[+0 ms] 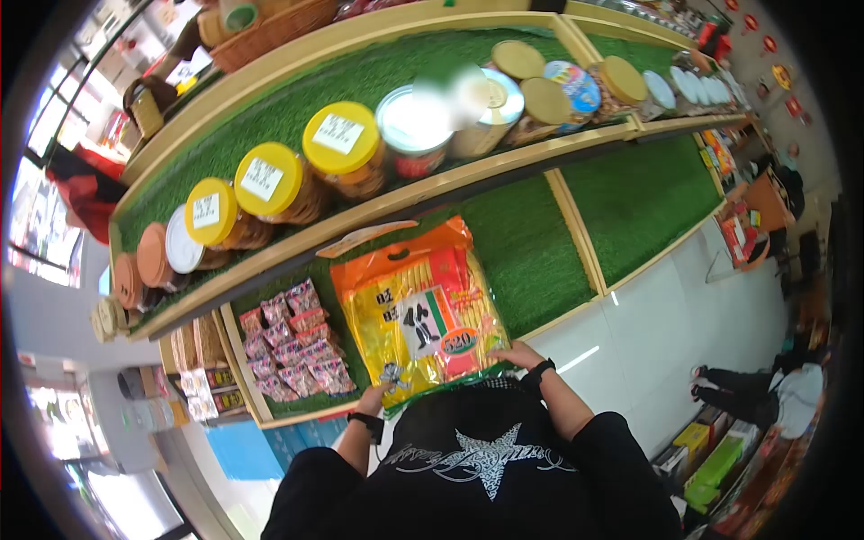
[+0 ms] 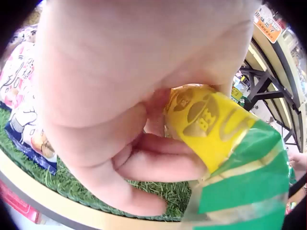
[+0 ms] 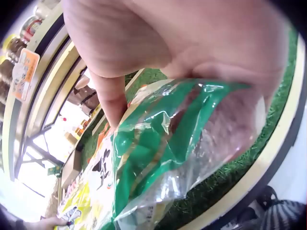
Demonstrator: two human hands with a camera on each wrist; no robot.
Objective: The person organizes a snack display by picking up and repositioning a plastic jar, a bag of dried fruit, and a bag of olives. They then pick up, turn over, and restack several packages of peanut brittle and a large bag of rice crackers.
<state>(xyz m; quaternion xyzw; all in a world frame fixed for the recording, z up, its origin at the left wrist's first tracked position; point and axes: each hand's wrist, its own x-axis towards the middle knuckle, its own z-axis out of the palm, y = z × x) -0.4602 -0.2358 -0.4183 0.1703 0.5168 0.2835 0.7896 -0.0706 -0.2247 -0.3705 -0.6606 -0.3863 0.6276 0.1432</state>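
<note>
A large yellow, orange and red snack bag point(image 1: 423, 315) with "520" printed on it lies tilted over the green shelf in the head view. My left hand point(image 1: 373, 399) grips its lower left corner, fingers curled beside the yellow and green wrapper point(image 2: 211, 124) in the left wrist view. At the lower right corner my right hand point(image 1: 517, 354) holds the clear and green end point(image 3: 158, 139), with the thumb over the front and the other fingers partly hidden behind the plastic. Several small pink snack packets point(image 1: 297, 342) lie left of the bag.
Above runs a wooden-edged shelf with several lidded jars point(image 1: 342, 144). An orange price tag point(image 3: 26, 74) hangs from its edge. A wooden divider point(image 1: 576, 234) splits the lower green shelf. Blue boxes point(image 1: 261, 447) stand below at left, and another person point(image 1: 765, 396) is at the right.
</note>
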